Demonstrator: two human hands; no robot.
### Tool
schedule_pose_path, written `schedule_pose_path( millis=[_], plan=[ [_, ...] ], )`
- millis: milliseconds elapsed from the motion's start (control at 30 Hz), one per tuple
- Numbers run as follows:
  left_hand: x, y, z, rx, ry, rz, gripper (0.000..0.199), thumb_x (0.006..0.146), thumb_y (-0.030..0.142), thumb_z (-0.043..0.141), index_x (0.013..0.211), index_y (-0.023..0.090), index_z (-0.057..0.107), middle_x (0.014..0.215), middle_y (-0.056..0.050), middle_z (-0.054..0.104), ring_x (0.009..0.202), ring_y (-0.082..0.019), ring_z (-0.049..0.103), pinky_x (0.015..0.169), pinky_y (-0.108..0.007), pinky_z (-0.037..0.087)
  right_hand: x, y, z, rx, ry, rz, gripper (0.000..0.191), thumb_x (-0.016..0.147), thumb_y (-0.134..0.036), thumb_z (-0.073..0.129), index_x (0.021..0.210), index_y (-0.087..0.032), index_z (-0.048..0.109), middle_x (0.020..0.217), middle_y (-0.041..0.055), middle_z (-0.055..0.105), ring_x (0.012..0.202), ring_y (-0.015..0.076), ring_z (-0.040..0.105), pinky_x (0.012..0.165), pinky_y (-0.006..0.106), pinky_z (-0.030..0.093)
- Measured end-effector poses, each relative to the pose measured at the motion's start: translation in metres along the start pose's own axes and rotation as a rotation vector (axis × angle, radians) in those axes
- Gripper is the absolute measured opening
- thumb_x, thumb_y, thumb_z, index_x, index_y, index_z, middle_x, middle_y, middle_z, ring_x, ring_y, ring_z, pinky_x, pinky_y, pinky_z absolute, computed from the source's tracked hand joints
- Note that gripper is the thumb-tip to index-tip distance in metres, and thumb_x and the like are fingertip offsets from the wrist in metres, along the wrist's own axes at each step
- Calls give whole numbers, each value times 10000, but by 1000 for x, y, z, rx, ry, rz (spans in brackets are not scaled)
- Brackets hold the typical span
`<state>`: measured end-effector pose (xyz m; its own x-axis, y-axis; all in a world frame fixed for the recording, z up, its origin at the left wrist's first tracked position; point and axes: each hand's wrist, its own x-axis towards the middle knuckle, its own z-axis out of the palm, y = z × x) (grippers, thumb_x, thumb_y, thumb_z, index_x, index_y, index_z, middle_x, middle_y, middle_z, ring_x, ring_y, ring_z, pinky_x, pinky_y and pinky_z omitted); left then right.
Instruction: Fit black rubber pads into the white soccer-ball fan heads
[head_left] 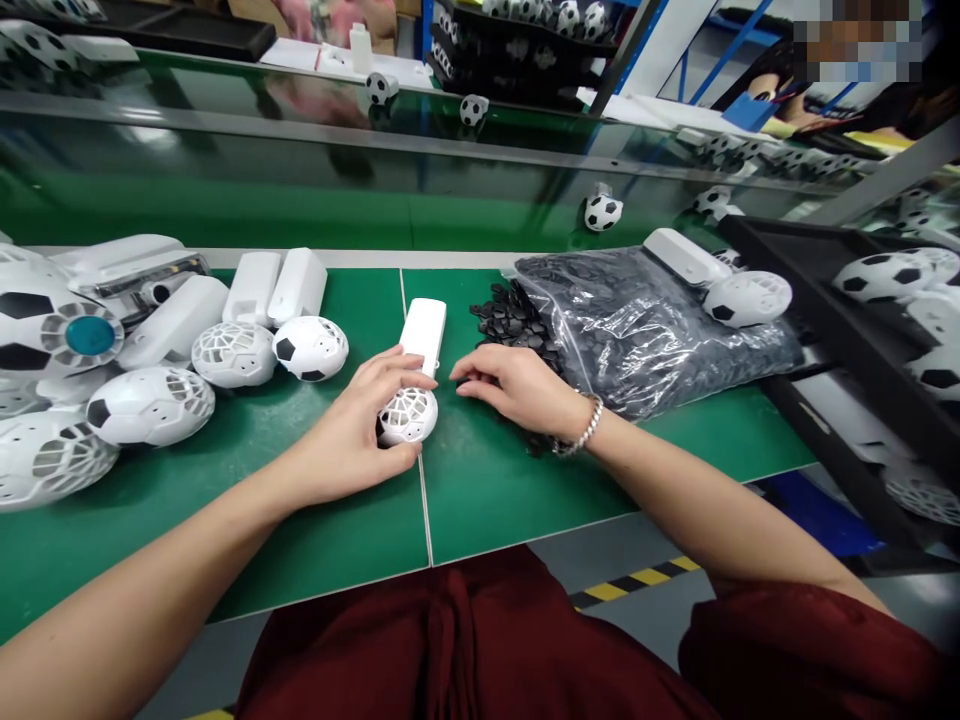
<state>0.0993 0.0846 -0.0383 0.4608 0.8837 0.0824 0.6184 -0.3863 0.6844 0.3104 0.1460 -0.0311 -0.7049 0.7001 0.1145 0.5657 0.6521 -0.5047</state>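
My left hand [360, 425] is wrapped round a white football-shaped housing [409, 415] with a slotted grille and a flat white handle pointing away from me. The housing lies on the green tabletop. Just right of it is my right hand [517, 385], its thumb and fingertips pinched together; what they hold, if anything, is too small to make out. Loose small black pieces [510, 320] spill out beside that hand, from the mouth of a clear plastic bag [637, 330] full of them.
Several similar football-shaped housings [150, 405] crowd the left side. Another housing [750, 298] rests on the bag. Black trays [832, 330] with more housings stand at the right. Behind the table runs a green conveyor [300, 190] carrying football-shaped parts. Other people are across it.
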Motion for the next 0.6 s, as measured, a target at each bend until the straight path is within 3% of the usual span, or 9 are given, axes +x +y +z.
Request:
schedule_pose_path(
  millis=[100,267,433,600],
  plan=[
    [1,-1,1,-11,8,12,496,650,141,551,1128,232,454,1355,-53,364,1337,-259,191,1073,-473,239,-11,-16,0,158,44,-125,66,821,-170,570,853,-162,627,816,13,645,766,106,571,738,221,438],
    [2,-1,3,-39,30,18,508,663,163,588,1151,210,456,1349,-74,377,1336,-254,197,1077,-459,236,-16,-34,7,288,97,-180,56,811,-178,585,822,-164,638,820,23,646,791,116,584,744,240,465],
    [0,0,3,-107,14,0,556,674,312,663,1177,208,452,1362,-84,371,1349,-267,160,1079,-462,229,-12,-39,14,294,112,-182,51,800,-147,592,786,-170,636,797,15,651,794,120,579,753,257,460],
    [0,3,3,-130,15,-19,485,725,275,601,1179,225,438,1336,-63,405,1358,-249,137,1077,-447,233,-5,-41,12,309,95,-155,67,747,-130,648,708,-158,601,727,-4,611,746,111,550,716,241,443]
  ],
)
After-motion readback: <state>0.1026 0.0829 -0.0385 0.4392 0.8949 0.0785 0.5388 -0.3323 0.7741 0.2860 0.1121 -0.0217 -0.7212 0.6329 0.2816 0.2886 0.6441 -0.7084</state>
